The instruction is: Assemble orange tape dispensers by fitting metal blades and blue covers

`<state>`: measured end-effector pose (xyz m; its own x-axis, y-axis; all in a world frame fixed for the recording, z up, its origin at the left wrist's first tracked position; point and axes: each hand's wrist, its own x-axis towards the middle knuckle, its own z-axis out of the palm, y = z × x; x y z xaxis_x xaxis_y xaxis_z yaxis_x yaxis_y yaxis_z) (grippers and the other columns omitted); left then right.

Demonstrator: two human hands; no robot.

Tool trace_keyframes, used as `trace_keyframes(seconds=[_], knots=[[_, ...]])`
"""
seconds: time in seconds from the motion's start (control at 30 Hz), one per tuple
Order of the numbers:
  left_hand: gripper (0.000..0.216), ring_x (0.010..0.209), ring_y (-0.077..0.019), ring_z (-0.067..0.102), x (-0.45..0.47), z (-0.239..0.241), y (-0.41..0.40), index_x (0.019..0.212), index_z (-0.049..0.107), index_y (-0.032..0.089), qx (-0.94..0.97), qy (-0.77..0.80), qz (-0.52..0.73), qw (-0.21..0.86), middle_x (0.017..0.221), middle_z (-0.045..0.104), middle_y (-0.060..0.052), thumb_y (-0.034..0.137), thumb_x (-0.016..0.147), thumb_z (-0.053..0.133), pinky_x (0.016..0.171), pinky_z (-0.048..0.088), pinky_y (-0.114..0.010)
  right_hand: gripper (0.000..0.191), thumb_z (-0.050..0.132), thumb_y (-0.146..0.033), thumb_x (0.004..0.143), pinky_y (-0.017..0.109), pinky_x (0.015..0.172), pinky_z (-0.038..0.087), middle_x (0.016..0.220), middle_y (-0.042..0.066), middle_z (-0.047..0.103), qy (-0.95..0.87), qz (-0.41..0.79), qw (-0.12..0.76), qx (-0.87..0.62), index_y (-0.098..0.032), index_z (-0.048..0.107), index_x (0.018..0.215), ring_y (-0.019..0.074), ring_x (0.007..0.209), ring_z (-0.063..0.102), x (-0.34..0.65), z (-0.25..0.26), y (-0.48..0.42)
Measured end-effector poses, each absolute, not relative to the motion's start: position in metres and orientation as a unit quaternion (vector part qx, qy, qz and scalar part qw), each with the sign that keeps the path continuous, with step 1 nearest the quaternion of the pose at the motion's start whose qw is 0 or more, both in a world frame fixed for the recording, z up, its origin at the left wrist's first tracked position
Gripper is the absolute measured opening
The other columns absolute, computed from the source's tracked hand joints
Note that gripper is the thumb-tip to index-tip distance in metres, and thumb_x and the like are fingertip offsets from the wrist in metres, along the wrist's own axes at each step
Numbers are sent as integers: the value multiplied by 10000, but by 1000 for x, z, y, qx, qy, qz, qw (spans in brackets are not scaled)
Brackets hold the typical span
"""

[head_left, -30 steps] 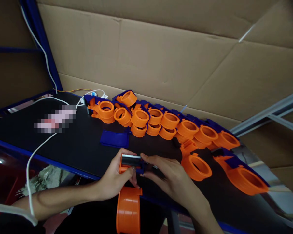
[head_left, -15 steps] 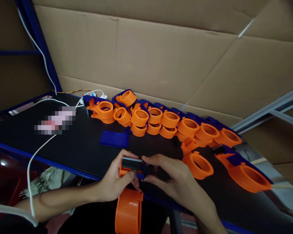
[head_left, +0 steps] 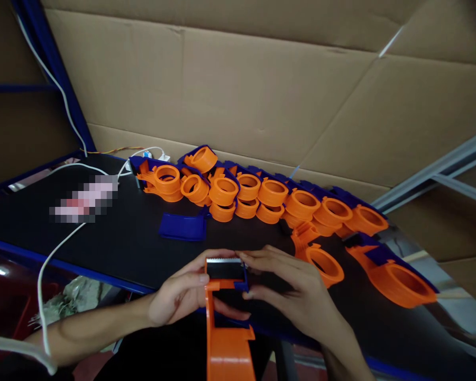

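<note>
I hold an orange tape dispenser (head_left: 226,338) upright at the near edge of the black table (head_left: 115,238). Its toothed metal blade (head_left: 224,267) sits at the top between my fingers. My left hand (head_left: 178,301) grips the dispenser's neck from the left. My right hand (head_left: 289,293) pinches the blade end and a small blue piece from the right. A loose blue cover (head_left: 182,226) lies flat on the table just beyond my hands.
A long row of orange and blue tape dispensers (head_left: 262,193) lies along the table's back edge against cardboard sheets (head_left: 241,90). Two more dispensers (head_left: 396,278) rest at the right. A white cable (head_left: 59,248) crosses the left side.
The dispenser has turned in my hands: its orange body now shows edge-on and stands higher. Both hands shifted slightly right and toward me.
</note>
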<state>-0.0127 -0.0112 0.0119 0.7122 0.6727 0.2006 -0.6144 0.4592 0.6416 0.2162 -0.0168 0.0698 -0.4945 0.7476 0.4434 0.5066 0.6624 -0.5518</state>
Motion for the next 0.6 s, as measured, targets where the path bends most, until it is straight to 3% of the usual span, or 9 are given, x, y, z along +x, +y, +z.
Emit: trace_keyframes(seconds=[0.1, 0.2, 0.33, 0.43, 0.53, 0.6], knots=[[521, 1336, -375, 515, -13, 18, -8, 1426, 506, 220, 339, 37, 376, 862, 1458, 528, -168, 249, 915, 606, 1035, 428, -663, 442, 798, -307, 813, 382, 886, 572, 1166, 57, 746, -838, 183, 345, -381, -316, 688, 1241, 228, 993, 700, 220, 70, -15], [656, 1229, -362, 604, -13, 18, -5, 1445, 502, 210, 342, 50, 397, 850, 1345, 623, -185, 321, 840, 731, 1029, 440, -652, 485, 767, -337, 840, 388, 934, 552, 1284, 66, 681, -822, 172, 343, -421, -333, 647, 1310, 245, 1065, 680, 222, 72, -20], [633, 1128, -335, 655, -17, 13, 0, 1309, 645, 147, 355, 99, 437, 820, 1207, 700, -182, 329, 732, 831, 1053, 453, -580, 361, 659, -349, 925, 279, 744, 579, 1069, 36, 715, -795, 172, 374, -447, -354, 647, 1285, 176, 832, 693, 219, 80, -38], [591, 1112, -328, 667, -20, 10, 0, 1243, 692, 157, 349, 154, 456, 804, 1187, 716, -163, 269, 686, 855, 1060, 460, -512, 249, 617, -395, 946, 292, 752, 580, 1010, 38, 727, -816, 156, 339, -441, -340, 686, 1179, 195, 853, 696, 206, 84, -55], [583, 1101, -324, 677, -20, 8, -4, 1226, 699, 188, 338, 202, 475, 787, 1260, 691, -142, 218, 665, 858, 1050, 466, -470, 357, 666, -539, 872, 332, 720, 586, 988, 80, 740, -846, 112, 298, -428, -267, 695, 1102, 242, 877, 690, 186, 76, -68], [579, 1130, -318, 665, -19, 8, -7, 1224, 698, 208, 336, 226, 487, 774, 1314, 664, -128, 188, 667, 853, 1059, 454, -448, 345, 689, -523, 858, 333, 674, 573, 933, 86, 740, -859, 63, 283, -422, -222, 696, 1027, 244, 835, 678, 172, 68, -73]])
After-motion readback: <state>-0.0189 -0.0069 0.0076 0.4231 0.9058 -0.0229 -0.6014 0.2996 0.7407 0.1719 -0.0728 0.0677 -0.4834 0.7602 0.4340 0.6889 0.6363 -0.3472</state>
